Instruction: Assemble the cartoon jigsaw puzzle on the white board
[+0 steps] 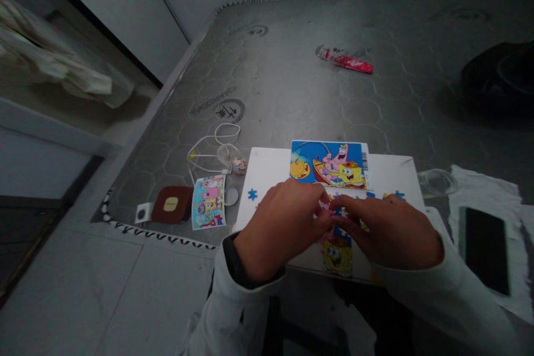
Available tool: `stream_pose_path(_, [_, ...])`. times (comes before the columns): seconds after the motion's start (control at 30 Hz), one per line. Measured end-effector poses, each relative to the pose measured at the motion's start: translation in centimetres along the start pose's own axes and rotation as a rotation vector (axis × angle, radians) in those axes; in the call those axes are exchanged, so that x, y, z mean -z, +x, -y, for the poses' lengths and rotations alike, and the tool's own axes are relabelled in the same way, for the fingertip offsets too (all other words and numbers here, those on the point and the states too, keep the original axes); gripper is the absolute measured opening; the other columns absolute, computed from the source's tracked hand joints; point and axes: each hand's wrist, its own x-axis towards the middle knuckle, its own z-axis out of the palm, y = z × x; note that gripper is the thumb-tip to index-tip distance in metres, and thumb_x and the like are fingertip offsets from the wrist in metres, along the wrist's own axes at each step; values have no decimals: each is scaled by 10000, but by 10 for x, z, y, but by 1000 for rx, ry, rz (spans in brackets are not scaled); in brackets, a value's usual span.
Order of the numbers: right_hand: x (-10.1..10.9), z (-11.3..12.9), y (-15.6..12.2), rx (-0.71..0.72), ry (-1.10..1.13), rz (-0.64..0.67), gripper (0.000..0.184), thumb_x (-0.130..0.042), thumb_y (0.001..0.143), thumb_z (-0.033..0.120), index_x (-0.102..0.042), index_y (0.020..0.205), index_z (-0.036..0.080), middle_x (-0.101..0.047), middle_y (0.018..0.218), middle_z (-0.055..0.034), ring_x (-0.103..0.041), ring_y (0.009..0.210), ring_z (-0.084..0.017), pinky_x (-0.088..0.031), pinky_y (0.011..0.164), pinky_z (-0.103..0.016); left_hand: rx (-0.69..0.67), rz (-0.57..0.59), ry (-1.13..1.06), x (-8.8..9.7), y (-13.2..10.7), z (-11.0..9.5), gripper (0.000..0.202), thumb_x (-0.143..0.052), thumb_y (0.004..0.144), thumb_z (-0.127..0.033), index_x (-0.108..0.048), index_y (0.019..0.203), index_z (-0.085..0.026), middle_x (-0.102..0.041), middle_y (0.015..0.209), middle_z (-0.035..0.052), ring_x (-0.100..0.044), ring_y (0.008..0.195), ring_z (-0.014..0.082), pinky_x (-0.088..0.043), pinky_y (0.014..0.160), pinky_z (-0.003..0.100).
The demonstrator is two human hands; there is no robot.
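Over a white board (267, 172), my left hand (287, 222) and my right hand (392, 231) meet, fingertips almost touching. Both are closed in a pinch around small pink jigsaw puzzle pieces, partly hidden by the fingers. Below them lies a joined strip of jigsaw puzzle (337, 258) showing a yellow cartoon face. Behind the hands rests a blue picture card (329, 164) with a pink starfish and a yellow sponge character. A loose blue puzzle piece (252, 194) lies at the board's left, and others show beyond my right hand.
Left of the board are a second cartoon card (209, 202), a white cord (204, 139), a brown case (172, 204) and a small white cube (143, 212). At right, a phone (484, 250) lies on white tissue (484, 189). A red packet (346, 60) lies farther back on the grey mat.
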Motion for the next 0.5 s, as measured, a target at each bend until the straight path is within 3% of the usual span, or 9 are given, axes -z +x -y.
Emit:
stream_pose_path(0.3, [1,3,0,-68,-36,-6,293,-429,1058,458,-664,1104,289,-779,760,13,-671,570,-185,-318,596,-337,5,-29,29,1,0,-1,203,-676,949,-368,-757,1038,-204,-777,902,64,-739,834,244,-508,729,348])
stream_pose_path(0.5, [1,-3,0,-145,29,14,330,-452,1051,506,-695,1084,285,-787,802,-1,-685,652,-188,-337,630,-342,33,-62,58,4,2,-3,153,-663,939,-319,-740,1012,-209,-782,896,35,-740,828,228,-495,737,334])
